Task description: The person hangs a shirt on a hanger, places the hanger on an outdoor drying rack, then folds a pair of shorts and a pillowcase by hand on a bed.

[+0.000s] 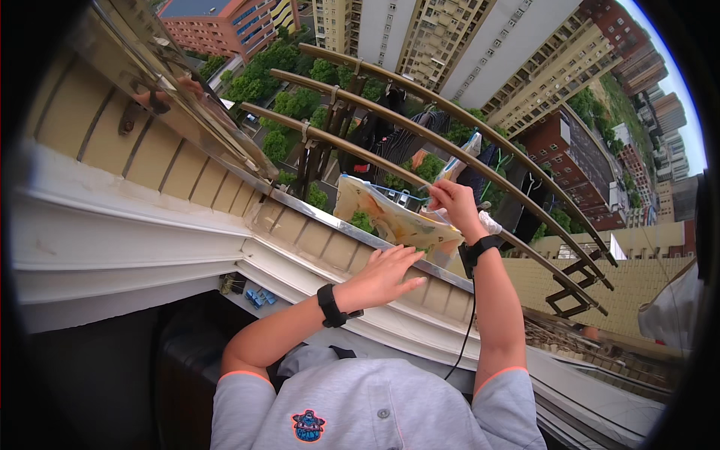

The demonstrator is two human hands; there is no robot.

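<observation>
My right hand (454, 202) is closed on the hook of a blue clothes hanger (388, 188), right at the nearest metal drying pole (365, 151). From that hanger hangs a yellowish patterned cloth (388, 216), outside the window ledge. My left hand (385, 277) reaches over the ledge with its fingers spread and nothing in it, just below the cloth. Beyond my right hand, dark clothes (368, 138), a striped garment (413, 135) and a green hanger (498, 174) hang among the poles. A white bunched cloth (489, 223) is by my right wrist.
A metal-edged tiled ledge (315, 239) and white window frame (169, 236) lie before me. Blue clips (260, 298) sit on the inner sill at left. A glass pane (169, 84) stands at upper left. Folding metal supports (574, 287) hold the poles high above trees and buildings.
</observation>
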